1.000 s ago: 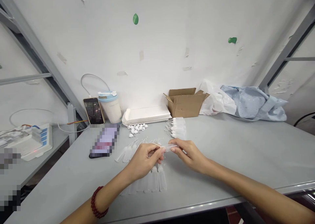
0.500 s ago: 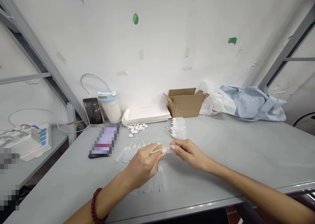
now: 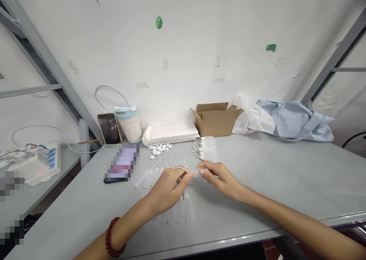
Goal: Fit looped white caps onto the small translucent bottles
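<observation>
Over the middle of the grey table point(image 3: 271, 176), my two hands meet on one small translucent plastic bottle point(image 3: 198, 172). My right hand point(image 3: 220, 178) pinches the bottle's body. My left hand point(image 3: 168, 187), with a red bead bracelet on its wrist, is closed on the bottle's cap end, where a thin looped strap curls over the fingers. Under my hands lies a row of several similar bottles point(image 3: 178, 212). More bottles point(image 3: 151, 176) lie to the left, and another group point(image 3: 206, 149) sits just beyond.
Small white caps point(image 3: 158, 149) are scattered near a stack of white trays point(image 3: 171, 133). A cardboard box point(image 3: 215, 119), a white plastic bag point(image 3: 250, 117) and a blue cloth point(image 3: 297, 121) line the wall. Two phones point(image 3: 109, 128) point(image 3: 122, 164) and a lidded cup point(image 3: 128, 123) stand at the left.
My left hand has shifted slightly at the bottle's cap end, and the thin strap that stuck out straight to the left now curls over my fingers. My right hand has barely moved.
</observation>
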`<state>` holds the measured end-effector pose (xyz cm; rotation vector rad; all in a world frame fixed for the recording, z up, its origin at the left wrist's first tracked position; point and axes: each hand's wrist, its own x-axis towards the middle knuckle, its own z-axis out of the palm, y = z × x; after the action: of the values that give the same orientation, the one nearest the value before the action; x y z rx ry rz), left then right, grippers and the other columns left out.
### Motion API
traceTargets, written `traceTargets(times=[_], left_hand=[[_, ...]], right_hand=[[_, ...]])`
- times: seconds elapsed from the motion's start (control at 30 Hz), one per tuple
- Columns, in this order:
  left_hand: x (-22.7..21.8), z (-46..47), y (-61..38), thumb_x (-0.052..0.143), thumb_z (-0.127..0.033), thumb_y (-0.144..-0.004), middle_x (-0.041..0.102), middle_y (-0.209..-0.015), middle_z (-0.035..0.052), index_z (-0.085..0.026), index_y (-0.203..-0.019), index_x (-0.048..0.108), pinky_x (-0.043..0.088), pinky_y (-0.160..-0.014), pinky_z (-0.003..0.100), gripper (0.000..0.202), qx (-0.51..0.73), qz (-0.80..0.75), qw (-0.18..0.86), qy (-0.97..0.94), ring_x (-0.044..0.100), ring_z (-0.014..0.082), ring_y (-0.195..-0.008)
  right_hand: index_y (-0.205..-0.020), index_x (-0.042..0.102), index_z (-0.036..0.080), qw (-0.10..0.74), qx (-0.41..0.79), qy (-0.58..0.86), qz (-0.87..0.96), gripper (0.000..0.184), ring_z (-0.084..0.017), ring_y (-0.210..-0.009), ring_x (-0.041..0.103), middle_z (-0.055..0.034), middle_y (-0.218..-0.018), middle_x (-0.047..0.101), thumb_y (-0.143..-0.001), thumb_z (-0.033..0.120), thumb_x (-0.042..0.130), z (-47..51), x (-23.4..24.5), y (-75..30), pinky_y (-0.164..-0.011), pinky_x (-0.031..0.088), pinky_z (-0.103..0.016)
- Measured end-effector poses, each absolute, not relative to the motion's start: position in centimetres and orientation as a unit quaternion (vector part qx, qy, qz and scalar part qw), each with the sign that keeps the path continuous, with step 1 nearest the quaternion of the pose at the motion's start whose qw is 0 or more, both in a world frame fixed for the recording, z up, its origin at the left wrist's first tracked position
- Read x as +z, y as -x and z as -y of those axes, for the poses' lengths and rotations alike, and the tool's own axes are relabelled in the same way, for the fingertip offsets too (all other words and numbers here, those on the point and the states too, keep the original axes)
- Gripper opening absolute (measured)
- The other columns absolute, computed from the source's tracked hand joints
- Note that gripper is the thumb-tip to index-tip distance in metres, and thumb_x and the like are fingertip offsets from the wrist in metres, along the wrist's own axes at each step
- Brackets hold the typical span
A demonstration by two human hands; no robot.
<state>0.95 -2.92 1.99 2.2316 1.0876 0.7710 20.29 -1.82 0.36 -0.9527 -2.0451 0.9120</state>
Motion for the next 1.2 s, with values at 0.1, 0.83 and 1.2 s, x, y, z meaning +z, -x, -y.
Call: traceTargets(times=[0.1,0.83,1.2], left_hand=[[2.1,3.0,-1.0,0.034,-0.033,-0.093,0.057,-0.061,0.0006,-0.016,-0.061,0.054,0.039,-0.059,0.023,0.041,0.269,-0.410,0.288,-0.822,0.053,0.0124,-0.059],[1.1,-0.9,2.5,0.041,-0.019,-0.088,0.061,-0.091,0.0082,-0.015,-0.094,0.058,0.045,-0.070,0.032,0.018,0.249,-0.506,0.013,-0.826,0.058,0.0212,-0.082],[-1.2,-5.5,7.8,0.039,0.000,-0.075,0.063,-0.092,0.0110,-0.013,-0.091,0.064,0.043,-0.079,0.034,0.032,0.121,-0.552,-0.061,-0.823,0.056,0.0246,-0.090]], right_hand=[[-0.083,0.057,0.015,0.342,0.340,0.366,0.796,0.040,-0.009,-0.050,0.035,0.0047,-0.055,0.037,-0.092,0.046,0.033,1.8,0.5,-20.2,-0.048,0.029,-0.021],[-0.102,0.061,0.015,0.421,0.242,0.441,0.755,0.034,-0.015,-0.069,0.055,-0.0052,-0.082,0.063,-0.090,0.040,0.043,-0.3,0.4,-21.7,-0.059,0.043,-0.025],[-0.106,0.060,0.016,0.392,0.027,0.517,0.760,0.029,-0.024,-0.087,0.056,-0.0092,-0.096,0.066,-0.086,0.030,0.044,-4.6,-1.4,-24.4,-0.074,0.046,-0.036]])
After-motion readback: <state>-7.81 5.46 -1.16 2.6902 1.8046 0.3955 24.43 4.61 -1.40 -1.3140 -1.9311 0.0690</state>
